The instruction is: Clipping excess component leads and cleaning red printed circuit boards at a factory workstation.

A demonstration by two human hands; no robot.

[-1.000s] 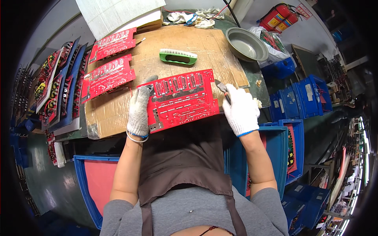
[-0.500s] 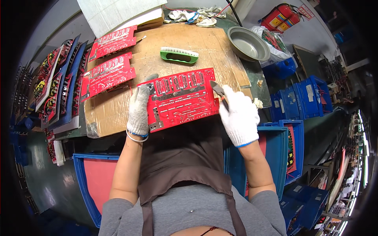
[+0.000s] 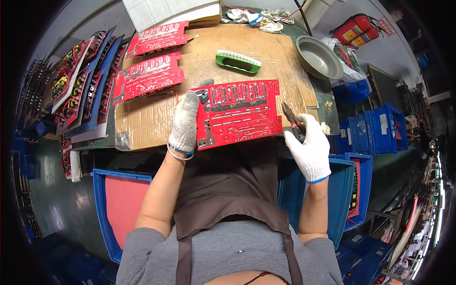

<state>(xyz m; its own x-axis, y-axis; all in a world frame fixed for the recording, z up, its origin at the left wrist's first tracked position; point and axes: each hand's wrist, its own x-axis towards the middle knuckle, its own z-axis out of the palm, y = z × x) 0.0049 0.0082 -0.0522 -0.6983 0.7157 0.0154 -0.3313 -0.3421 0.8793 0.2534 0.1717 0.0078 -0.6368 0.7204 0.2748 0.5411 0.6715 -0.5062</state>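
Observation:
My left hand (image 3: 185, 121), in a white knit glove with grey fingers, grips the left edge of a red circuit board (image 3: 242, 114). The board is held tilted over the near edge of the cardboard-covered table, its soldered side facing up. My right hand (image 3: 309, 148), also in a white glove, is closed around the handles of cutting pliers (image 3: 293, 122). Their jaws point up and away, just right of the board's right edge and apart from it. Behind the board, a green brush (image 3: 238, 62) with white bristles lies on the cardboard.
Two more red boards (image 3: 148, 78) lie at the table's left side. A round grey metal bowl (image 3: 319, 57) stands at the far right, used gloves (image 3: 256, 18) at the back. Blue crates (image 3: 124, 209) flank my lap. Upright boards (image 3: 85, 85) stack at left; a fire extinguisher (image 3: 357, 31) is far right.
The pliers have drawn back from the board's upper right corner, and their jaws now stand apart from it. The whole view has shifted, so the table sits further right and higher.

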